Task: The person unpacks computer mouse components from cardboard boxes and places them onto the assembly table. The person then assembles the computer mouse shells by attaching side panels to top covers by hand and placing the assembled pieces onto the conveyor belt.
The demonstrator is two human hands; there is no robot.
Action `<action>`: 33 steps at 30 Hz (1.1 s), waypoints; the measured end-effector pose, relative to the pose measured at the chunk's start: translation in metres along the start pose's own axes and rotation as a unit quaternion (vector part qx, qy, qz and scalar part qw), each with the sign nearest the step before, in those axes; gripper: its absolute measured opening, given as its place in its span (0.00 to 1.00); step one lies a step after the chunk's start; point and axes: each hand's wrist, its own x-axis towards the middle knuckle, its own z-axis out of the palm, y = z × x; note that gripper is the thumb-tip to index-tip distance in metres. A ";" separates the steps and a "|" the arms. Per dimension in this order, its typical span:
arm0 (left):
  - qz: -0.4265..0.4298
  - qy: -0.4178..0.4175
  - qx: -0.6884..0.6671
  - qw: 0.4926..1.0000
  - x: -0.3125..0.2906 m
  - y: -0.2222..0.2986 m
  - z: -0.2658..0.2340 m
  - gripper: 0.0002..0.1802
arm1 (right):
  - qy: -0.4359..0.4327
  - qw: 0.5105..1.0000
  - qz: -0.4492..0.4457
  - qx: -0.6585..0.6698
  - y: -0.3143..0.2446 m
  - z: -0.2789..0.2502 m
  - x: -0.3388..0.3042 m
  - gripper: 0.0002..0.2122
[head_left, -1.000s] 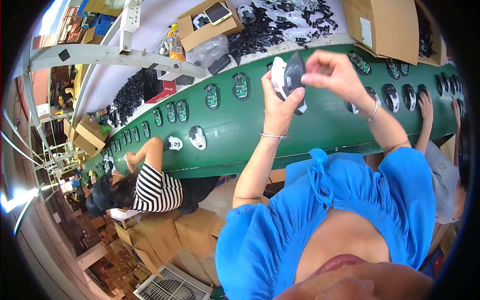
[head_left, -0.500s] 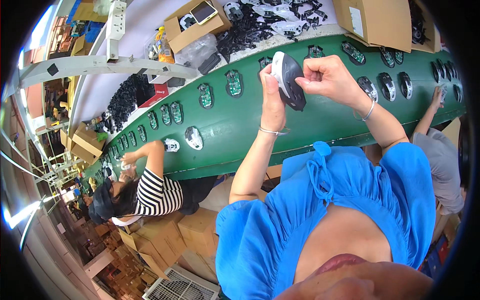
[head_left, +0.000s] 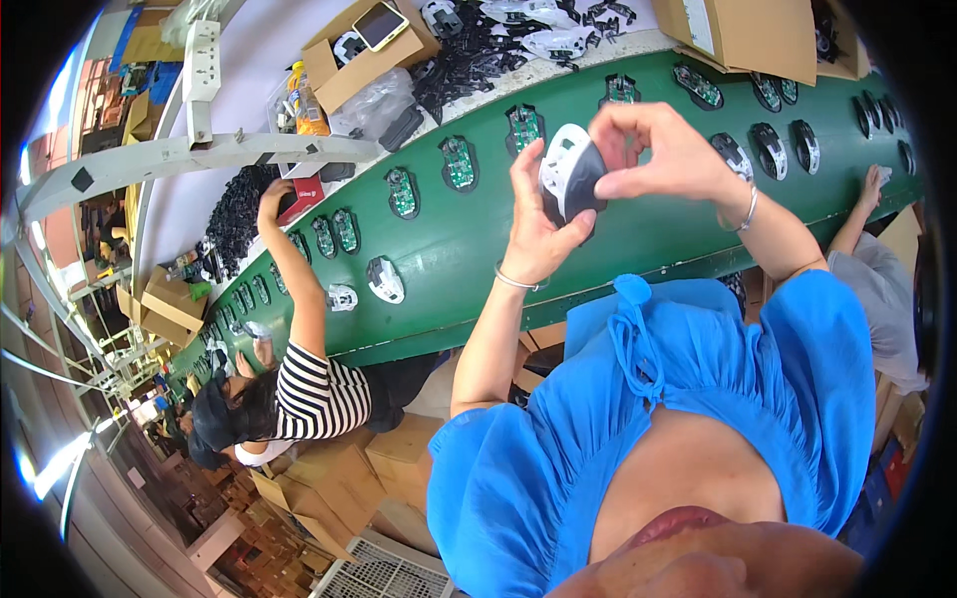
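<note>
A white and black computer mouse (head_left: 566,167) is held up over the green work surface. My left hand (head_left: 538,237) grips it from the left and below, its thumb across the lower end. At the right edge of the mouse, the thumb and fingers of my right hand (head_left: 666,159) close in a curved grip; some fingertips are hidden or blurred. Just behind lies an open mouse base with a green circuit board (head_left: 524,128), and another such base (head_left: 459,162) is to the left. Closer to me on the left rests a white and black mouse (head_left: 385,280).
The green work surface (head_left: 439,299) carries several more bases and mice, including a finished-looking mouse (head_left: 769,149) at right. Cardboard boxes (head_left: 738,40) and heaped black parts (head_left: 469,75) line the far side. A co-worker in a striped top (head_left: 319,394) reaches across at left.
The mouse has turned, showing more of its white side, and my left thumb now crosses its lower end. My right-hand fingers have opened wider. The striped co-worker's arm has stretched toward the black parts.
</note>
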 end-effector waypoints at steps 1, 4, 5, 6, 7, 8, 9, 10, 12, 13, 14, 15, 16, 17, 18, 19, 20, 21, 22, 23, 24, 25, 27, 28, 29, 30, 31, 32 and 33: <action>-0.030 -0.016 -0.034 0.999 -0.001 0.003 -0.002 0.47 | 0.058 0.995 -0.080 -0.007 -0.002 0.000 0.003 0.20; -0.072 -0.075 -0.087 0.991 -0.001 0.018 -0.005 0.44 | 0.057 0.987 -0.148 -0.021 0.007 -0.006 0.005 0.39; -0.065 -0.070 -0.076 0.992 -0.002 0.018 -0.006 0.44 | -0.029 0.994 -0.109 0.006 0.005 -0.008 0.009 0.39; -0.058 -0.066 -0.066 0.994 -0.003 0.018 -0.007 0.43 | -0.114 0.990 -0.070 0.033 0.002 -0.010 0.012 0.38; -0.053 -0.052 -0.038 0.997 -0.005 0.016 -0.008 0.42 | -0.130 0.989 -0.075 0.007 -0.002 -0.011 0.013 0.37; -0.056 -0.058 -0.037 0.996 -0.006 0.019 -0.004 0.42 | -0.125 0.989 -0.073 0.011 0.001 -0.009 0.012 0.37; -0.064 -0.030 -0.082 0.994 -0.006 0.024 0.002 0.41 | -0.104 0.991 -0.063 0.052 0.005 -0.007 0.012 0.37; -0.073 -0.003 -0.125 0.989 -0.005 0.025 0.007 0.40 | -0.083 0.991 -0.054 0.094 0.008 -0.006 0.011 0.36; -0.053 0.024 -0.115 0.992 -0.008 0.014 0.002 0.41 | -0.071 0.991 -0.054 0.103 0.009 -0.005 0.011 0.36; -0.065 0.017 -0.096 0.993 -0.009 0.012 -0.001 0.41 | -0.079 0.989 -0.028 0.121 0.010 -0.005 0.013 0.35; -0.078 0.012 -0.079 0.994 -0.010 0.011 -0.004 0.41 | -0.088 0.986 -0.002 0.138 0.012 -0.005 0.014 0.35; -0.068 0.003 -0.064 0.996 -0.009 0.015 -0.004 0.41 | -0.087 0.986 0.000 0.140 0.013 -0.006 0.015 0.35; -0.071 0.001 -0.064 0.995 -0.010 0.016 -0.005 0.41 | -0.122 0.981 0.020 0.149 0.013 -0.008 0.017 0.34; -0.062 0.006 -0.051 0.997 -0.010 0.017 -0.007 0.41 | -0.156 0.974 0.041 0.156 0.012 -0.009 0.017 0.33; -0.053 0.010 -0.037 0.998 -0.010 0.017 -0.008 0.40 | -0.154 0.974 0.042 0.159 0.013 -0.009 0.016 0.33; -0.031 0.009 -0.006 0.999 -0.011 0.014 -0.008 0.40 | -0.153 0.973 0.024 0.171 0.013 -0.008 0.014 0.32; -0.034 0.008 -0.006 0.999 -0.010 0.015 -0.008 0.40 | -0.154 0.971 0.006 0.182 0.014 -0.007 0.013 0.30; -0.051 0.001 -0.034 0.998 -0.009 0.018 -0.008 0.38 | -0.154 0.971 0.006 0.184 0.016 -0.007 0.013 0.30; -0.068 -0.006 -0.061 0.996 -0.007 0.019 -0.009 0.37 | -0.152 0.970 0.000 0.190 0.022 -0.007 0.013 0.29; -0.070 -0.005 -0.060 0.996 -0.006 0.018 -0.009 0.37 | -0.150 0.969 -0.007 0.195 0.027 -0.007 0.013 0.27; -0.102 -0.023 -0.076 0.992 -0.003 0.016 -0.009 0.35 | -0.151 0.969 -0.007 0.197 0.031 -0.007 0.013 0.27; -0.134 -0.040 -0.092 0.986 -0.001 0.015 -0.009 0.32 | -0.149 0.973 0.022 0.174 0.036 -0.007 0.014 0.26; -0.174 -0.046 -0.084 0.980 0.004 0.010 -0.009 0.30 | -0.152 0.988 0.022 0.034 0.044 -0.009 0.024 0.29; -0.176 -0.055 -0.061 0.981 0.006 0.007 -0.011 0.30 | -0.154 0.987 0.018 0.036 0.044 -0.006 0.025 0.29; -0.177 -0.054 -0.061 0.981 0.009 0.008 -0.011 0.30 | -0.146 0.989 0.006 -0.031 0.037 -0.006 0.025 0.29; -0.201 -0.053 -0.067 0.976 0.012 0.011 -0.011 0.32 | -0.136 0.986 -0.006 -0.098 0.032 -0.005 0.027 0.30; -0.225 -0.051 -0.072 0.970 0.013 0.013 -0.013 0.34 | -0.140 0.986 -0.004 -0.086 0.033 -0.003 0.031 0.30; -0.224 -0.052 -0.072 0.970 0.013 0.015 -0.016 0.34 | -0.139 0.986 -0.004 -0.087 0.032 -0.004 0.032 0.30; -0.188 -0.078 -0.054 0.977 0.011 0.016 -0.019 0.36 | -0.147 0.988 0.016 -0.036 0.031 -0.006 0.033 0.29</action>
